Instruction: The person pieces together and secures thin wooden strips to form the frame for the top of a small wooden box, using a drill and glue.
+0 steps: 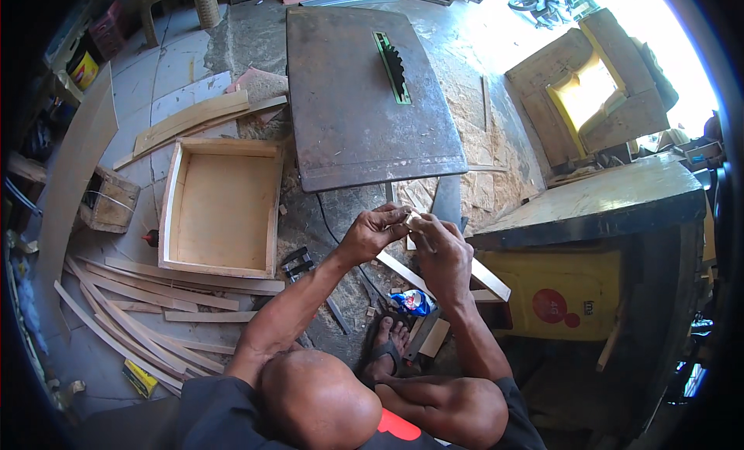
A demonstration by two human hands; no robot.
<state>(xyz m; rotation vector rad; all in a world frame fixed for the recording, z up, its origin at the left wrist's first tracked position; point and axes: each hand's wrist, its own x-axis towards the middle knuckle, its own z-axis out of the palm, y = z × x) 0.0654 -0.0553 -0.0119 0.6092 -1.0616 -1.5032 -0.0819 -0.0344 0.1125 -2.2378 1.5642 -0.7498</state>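
Note:
My left hand [373, 233] and my right hand [443, 252] meet in front of the near edge of a saw table [364, 117]. Between their fingertips is a small pale piece [413, 217] that looks like wood; the fingers cover most of it. Both hands are closed, thumbs and fingers pinched together. From the saw table's top rises a dark toothed circular blade [393, 68] in a green-edged slot. Pale wood strips [490, 275] lie below my right hand, near a blue packet [413, 301].
A shallow wooden box [221, 210] lies at left, with long thin wood strips [155, 287] nearer me. A black clamp [298, 264] sits beside the box. At right stand a workbench [597, 198] and a wooden frame [589, 86]. Sawdust [484, 148] covers the floor there.

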